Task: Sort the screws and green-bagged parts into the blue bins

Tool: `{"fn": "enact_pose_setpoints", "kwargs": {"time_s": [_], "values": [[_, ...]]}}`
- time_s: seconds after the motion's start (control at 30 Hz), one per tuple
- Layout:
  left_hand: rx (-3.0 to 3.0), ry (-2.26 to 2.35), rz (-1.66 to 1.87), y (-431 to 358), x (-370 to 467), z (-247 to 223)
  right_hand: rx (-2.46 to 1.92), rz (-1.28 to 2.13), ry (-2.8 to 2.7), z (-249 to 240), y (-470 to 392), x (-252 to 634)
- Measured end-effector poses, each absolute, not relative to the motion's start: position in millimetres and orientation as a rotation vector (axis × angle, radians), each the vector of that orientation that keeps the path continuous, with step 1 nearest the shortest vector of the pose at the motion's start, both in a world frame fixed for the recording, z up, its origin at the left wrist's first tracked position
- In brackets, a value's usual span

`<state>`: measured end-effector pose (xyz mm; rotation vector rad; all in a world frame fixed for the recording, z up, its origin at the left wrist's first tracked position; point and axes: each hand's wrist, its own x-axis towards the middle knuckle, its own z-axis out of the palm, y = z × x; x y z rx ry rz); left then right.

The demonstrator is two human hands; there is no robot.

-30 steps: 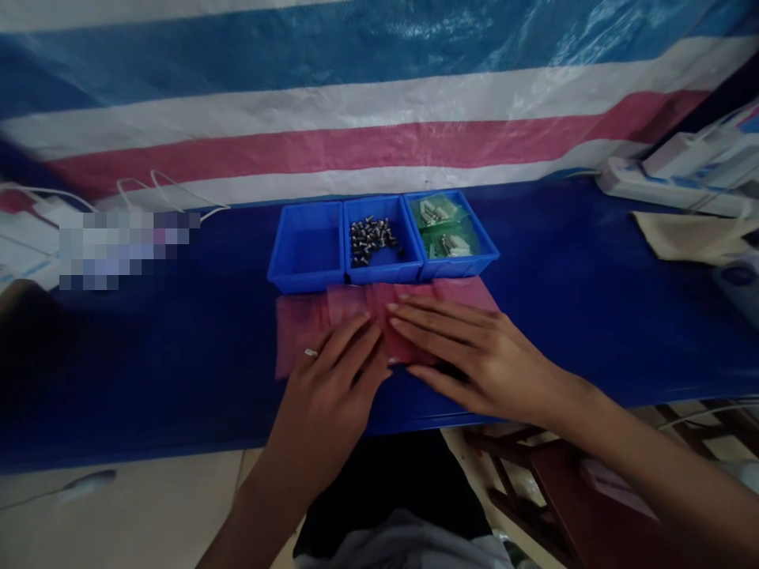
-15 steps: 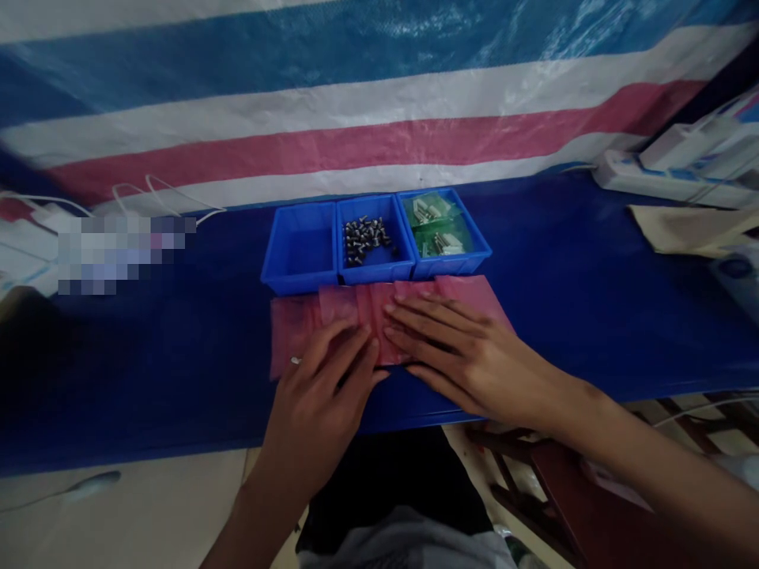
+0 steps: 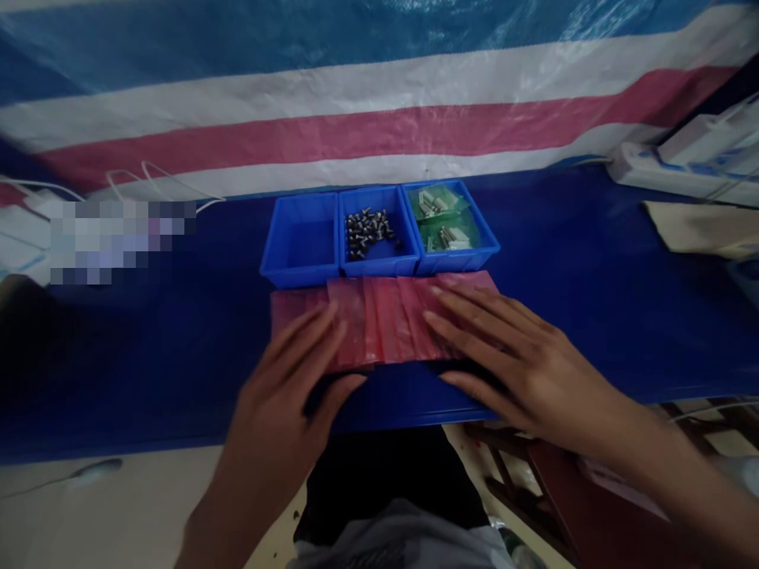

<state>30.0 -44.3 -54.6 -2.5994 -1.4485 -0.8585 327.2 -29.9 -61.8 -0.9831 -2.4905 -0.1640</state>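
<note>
A row of overlapping pink plastic bags (image 3: pixel 385 320) lies flat along the blue table, close to its front edge. Over the left end of the row rests my left hand (image 3: pixel 290 379), palm down, fingers stretched and thumb apart. My right hand (image 3: pixel 510 356) lies across the right end in the same way, its fingers spread on the bags. Neither hand grips anything. Behind the bags three blue bins stand side by side: an empty bin (image 3: pixel 303 237), a bin of dark screws (image 3: pixel 368 229), and a bin (image 3: pixel 456 257) holding green bags with pale and metallic pieces.
Power strips with cables sit at the far left and, as a white power strip (image 3: pixel 658 174), at the far right. Near the latter lies a beige sheet (image 3: pixel 688 227). A striped plastic sheet (image 3: pixel 356 134) hangs behind the blue table (image 3: pixel 569 269).
My hands have moved apart, the left toward the left and the right toward the right, uncovering the middle bags. Some bags have shifted along the row. The camera view has tilted slightly.
</note>
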Motion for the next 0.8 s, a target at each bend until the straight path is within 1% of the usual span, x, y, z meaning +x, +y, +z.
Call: {"fn": "enact_pose_setpoints", "kwargs": {"time_s": [0.1,0.2,0.27,0.37,0.47,0.57,0.63,0.8], "values": [[-2.339,-1.711,-0.797,-40,17,-52,-0.899,-0.219,-2.471,-53,-27,297],[-2.243,-1.777,-0.627,-28,15,-58,-0.855,-0.255,-2.514,-50,-20,273],[-2.248,-1.796,-0.624,-19,20,-58,-0.848,-0.252,-2.557,-53,-15,262],[-2.341,-1.946,-0.812,-13,29,-49,-0.86,-0.245,-2.564,-57,-11,253],[-2.451,-2.295,-1.144,-13,32,-38,-0.862,-0.265,-2.568,-59,-10,250],[-2.296,-2.558,-1.463,-12,28,-35,-0.825,-0.281,-2.593,-60,-10,248],[-2.206,-2.592,-1.537,-10,24,-37,-0.813,-0.279,-2.595,-62,-10,247],[-2.142,-2.544,-1.565,-6,20,-43,-0.758,-0.279,-2.551,-65,-6,238]]}}
